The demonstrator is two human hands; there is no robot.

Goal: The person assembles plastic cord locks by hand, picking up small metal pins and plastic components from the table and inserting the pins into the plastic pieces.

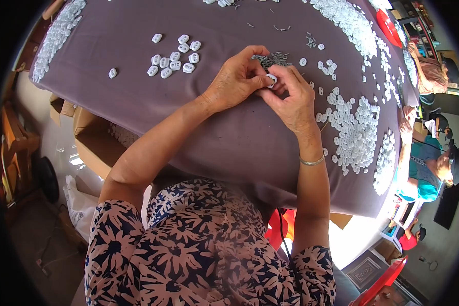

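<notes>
My left hand [234, 77] and my right hand [294, 101] meet over the table, closed around one small white plastic piece [272, 80] with dark holes in its face. The left thumb presses on it while the right fingertips grip its other side. Just beyond the fingers lies a heap of small grey metal pins or screws [276, 58]; which kind, I cannot tell. A loose group of similar two-holed white pieces [175, 65] lies to the left of my hands. Right of my right hand spreads a pile of smaller white pieces [359, 130].
A purple-grey cloth [122, 46] covers the table. More white pieces are heaped at its far left [61, 33] and far right. An opened cardboard box [94, 135] stands below the left edge. Other people, one in a teal shirt [426, 160], sit along the right side.
</notes>
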